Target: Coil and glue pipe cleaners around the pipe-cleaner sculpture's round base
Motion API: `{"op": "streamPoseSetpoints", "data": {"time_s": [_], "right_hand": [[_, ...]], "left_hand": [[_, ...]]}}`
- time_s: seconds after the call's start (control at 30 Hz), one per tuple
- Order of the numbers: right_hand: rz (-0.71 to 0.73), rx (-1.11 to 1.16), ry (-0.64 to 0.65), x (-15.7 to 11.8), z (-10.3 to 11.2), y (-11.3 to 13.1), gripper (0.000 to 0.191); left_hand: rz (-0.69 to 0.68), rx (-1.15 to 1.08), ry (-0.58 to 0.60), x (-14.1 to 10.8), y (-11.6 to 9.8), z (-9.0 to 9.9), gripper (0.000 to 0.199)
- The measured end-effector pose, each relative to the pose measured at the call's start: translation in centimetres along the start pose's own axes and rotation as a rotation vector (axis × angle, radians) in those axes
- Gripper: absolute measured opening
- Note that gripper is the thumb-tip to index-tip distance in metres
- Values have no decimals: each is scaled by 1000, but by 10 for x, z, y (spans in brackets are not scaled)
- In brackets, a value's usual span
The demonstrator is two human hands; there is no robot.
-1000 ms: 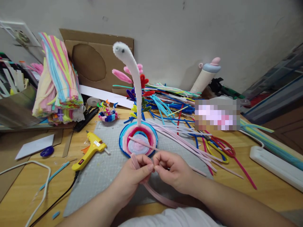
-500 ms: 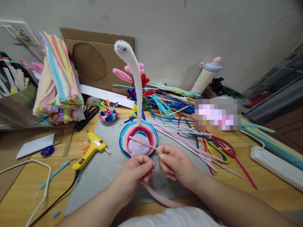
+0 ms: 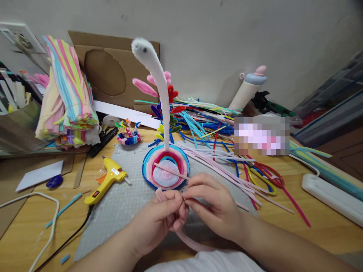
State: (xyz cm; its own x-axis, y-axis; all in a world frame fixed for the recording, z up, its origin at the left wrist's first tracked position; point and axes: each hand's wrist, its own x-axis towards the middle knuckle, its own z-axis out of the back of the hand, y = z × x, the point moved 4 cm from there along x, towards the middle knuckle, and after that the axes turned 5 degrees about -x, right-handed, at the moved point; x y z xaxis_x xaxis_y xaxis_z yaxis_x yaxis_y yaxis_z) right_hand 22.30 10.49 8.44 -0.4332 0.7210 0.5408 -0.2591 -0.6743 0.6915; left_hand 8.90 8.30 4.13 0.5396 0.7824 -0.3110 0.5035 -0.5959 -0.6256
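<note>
My left hand (image 3: 161,211) is closed around pale pink pipe cleaners (image 3: 160,194); their ends stick up past the thumb, and the lengths curve down towards my lap. The thumb and forefinger of my right hand (image 3: 212,206) meet at the left fingertips, and what they pinch is hidden. A single pink pipe cleaner (image 3: 170,170) crosses over a round coiled mat of blue, pink and white rings (image 3: 147,172) and passes behind my right hand. Beside that mat's rear edge rises a tall white fuzzy neck (image 3: 165,102) with dark eyes, flanked by coloured pipe-cleaner petals.
A yellow glue gun (image 3: 109,179) lies left on the grey cutting mat (image 3: 104,223). Loose pink pipe cleaners (image 3: 227,172) and yellow-and-red-handled scissors (image 3: 263,181) lie right. Bundled pipe cleaners (image 3: 68,90), cardboard (image 3: 136,60) and a white bottle (image 3: 246,92) stand behind. A power strip (image 3: 331,196) is far right.
My right hand has moved from the single pink pipe cleaner to my left fingertips, leaving that pipe cleaner lying across the coiled mat. My left hand still grips its pink pipe cleaners.
</note>
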Motion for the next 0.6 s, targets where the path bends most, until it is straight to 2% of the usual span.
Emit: {"op": "streamPoseSetpoints", "data": {"time_s": [0.07,0.27,0.6], "right_hand": [[67,-85,-10,-2,0,6,15],[71,-155,-9,-3,1,3,13],[31,-223,36,-1,-2,3,13]], "left_hand": [[27,-26,29,-1,2,-1,32],[86,-116,77,-2,9,-2,28],[124,-122,-8,0,14,0,27]]}}
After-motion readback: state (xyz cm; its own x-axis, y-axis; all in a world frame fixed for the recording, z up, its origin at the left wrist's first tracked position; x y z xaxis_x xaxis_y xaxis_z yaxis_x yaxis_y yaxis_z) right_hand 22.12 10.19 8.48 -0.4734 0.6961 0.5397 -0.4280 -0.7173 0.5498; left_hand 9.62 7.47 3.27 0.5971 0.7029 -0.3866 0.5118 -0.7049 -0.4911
